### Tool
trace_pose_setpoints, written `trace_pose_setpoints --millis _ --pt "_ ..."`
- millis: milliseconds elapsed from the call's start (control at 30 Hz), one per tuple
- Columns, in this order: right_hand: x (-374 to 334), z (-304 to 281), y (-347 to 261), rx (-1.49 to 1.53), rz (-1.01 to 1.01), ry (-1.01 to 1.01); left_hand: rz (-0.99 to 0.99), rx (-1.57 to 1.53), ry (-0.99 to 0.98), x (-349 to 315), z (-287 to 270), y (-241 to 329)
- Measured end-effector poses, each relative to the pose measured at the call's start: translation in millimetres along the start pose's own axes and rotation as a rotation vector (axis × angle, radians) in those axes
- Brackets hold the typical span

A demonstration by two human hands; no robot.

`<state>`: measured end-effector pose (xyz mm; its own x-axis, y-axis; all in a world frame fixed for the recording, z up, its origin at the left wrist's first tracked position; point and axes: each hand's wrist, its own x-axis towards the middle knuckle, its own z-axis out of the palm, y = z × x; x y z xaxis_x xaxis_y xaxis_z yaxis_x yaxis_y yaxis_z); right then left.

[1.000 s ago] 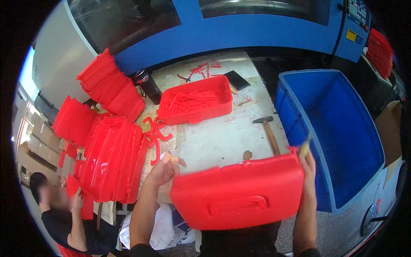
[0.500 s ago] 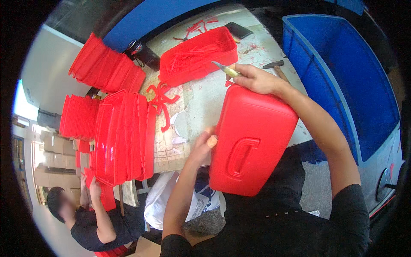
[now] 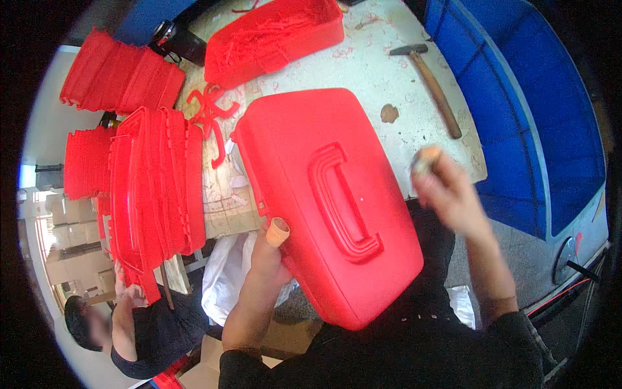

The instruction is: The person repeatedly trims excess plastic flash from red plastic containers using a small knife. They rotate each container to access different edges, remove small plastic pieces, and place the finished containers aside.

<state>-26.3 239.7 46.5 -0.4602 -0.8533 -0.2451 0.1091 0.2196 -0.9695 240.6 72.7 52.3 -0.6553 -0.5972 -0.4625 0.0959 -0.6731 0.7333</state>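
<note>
A red plastic toolbox [image 3: 324, 188] with a moulded handle on its upward face is tilted in front of me, partly over the table's near edge. My left hand [image 3: 267, 259] grips its lower left edge. A tan finger cover [image 3: 278, 232] is on the thumb, and the other fingers are hidden behind the toolbox. Off the toolbox's right side, my right hand [image 3: 450, 194] is closed and smeared by motion. It holds the knife [image 3: 424, 163], whose blade I cannot make out. Curved red plastic pieces [image 3: 217, 123] lie left of the toolbox.
A red bin of shavings [image 3: 275, 39] stands at the back beside a black bottle [image 3: 178, 42]. Stacked red shells [image 3: 155, 181] fill the left. A hammer [image 3: 434, 91] lies at the right, near a large blue tub [image 3: 518, 117]. A co-worker [image 3: 139, 324] handles red parts at lower left.
The toolbox has turned, with its top swinging left. My right hand with the knife has left its upper edge and come nearer, to the right. My view has shifted, showing the hammer fully.
</note>
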Motion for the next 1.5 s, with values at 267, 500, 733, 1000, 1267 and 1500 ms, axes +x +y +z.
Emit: trace_pose_setpoints --millis 267,500,733,1000,1267,1500 --pt "-31 26 0 -0.268 -0.062 -0.054 -0.008 0.146 0.023 -32 48 1" --pt "-35 21 -8 -0.49 -0.129 0.0 -0.034 0.03 -0.015 -33 62 -3" --pt "-28 24 -9 -0.319 -0.031 -0.005 -0.035 0.066 -0.015 -34 73 -4" --pt "-30 30 -13 -0.528 -0.119 0.094 -0.024 -0.053 0.002 -37 85 -7" --pt "-39 31 -9 -0.586 -0.165 0.142 -0.018 0.078 -0.048 -36 83 -9" --pt "-63 27 -10 -0.527 -0.139 0.064 -0.018 0.11 -0.032 -38 81 -10"
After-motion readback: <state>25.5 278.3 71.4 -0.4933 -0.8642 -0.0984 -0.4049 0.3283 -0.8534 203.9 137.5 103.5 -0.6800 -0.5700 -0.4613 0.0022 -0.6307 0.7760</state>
